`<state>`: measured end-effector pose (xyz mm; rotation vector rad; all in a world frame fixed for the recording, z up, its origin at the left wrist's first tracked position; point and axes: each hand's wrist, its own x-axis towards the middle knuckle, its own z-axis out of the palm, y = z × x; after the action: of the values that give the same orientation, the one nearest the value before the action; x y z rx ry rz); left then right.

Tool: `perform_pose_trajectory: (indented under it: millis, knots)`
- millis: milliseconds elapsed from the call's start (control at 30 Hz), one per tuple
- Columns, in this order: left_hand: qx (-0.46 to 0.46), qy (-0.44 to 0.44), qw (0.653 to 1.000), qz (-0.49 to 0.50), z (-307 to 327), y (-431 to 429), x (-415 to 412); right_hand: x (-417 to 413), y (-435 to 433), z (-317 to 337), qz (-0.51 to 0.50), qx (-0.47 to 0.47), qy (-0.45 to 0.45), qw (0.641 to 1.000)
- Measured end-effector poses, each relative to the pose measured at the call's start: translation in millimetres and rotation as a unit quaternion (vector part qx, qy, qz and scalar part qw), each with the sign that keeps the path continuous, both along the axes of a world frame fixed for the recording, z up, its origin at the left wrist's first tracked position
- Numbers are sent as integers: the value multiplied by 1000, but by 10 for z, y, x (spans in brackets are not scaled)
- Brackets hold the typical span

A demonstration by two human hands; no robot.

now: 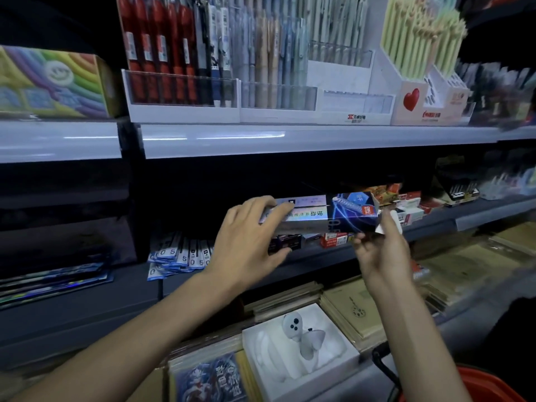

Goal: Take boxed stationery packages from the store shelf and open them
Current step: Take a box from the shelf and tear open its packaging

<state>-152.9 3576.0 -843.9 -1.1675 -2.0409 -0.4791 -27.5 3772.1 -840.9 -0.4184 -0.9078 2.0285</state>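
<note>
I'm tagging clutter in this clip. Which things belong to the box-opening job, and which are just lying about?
In the job: pen box, left hand gripping its end, right hand pinching its opened end.
Lying about: pen displays, refill packs, rainbow box, white figurine box, red basket.

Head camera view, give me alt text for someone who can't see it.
A person's left hand grips one end of a long holographic pen box while the right hand pinches its opened end flap, before store shelves of pens.
</note>
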Motion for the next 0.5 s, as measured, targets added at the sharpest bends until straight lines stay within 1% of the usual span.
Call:
perform_pose_trajectory:
  millis: [100,133,200,267,333,367,433,500]
  knots:
    - [-3,3,1000,11,-32,-103,-69,-51,-26,-12,71,-35,3,997]
    - [-2,-3,1000,8,-43,-127,-69,-56,-21,-19,81,-35,3,996]
    - [17,-36,999,4,-79,-147,-32,-47,23,-44,67,-29,2,997]
    - [96,-118,988,27,-136,-149,-17,-10,95,-63,31,-48,14,998]
    - [184,-218,957,61,-206,-147,-64,24,182,-70,4,-70,35,997]
    - [190,-251,946,77,-248,-136,-98,31,221,-84,-2,-76,47,996]
    - [152,-295,938,102,-335,-98,-148,19,284,-122,-9,-80,57,995]
    - [120,-321,934,106,-392,-42,-181,-20,338,-167,-19,-80,57,995]
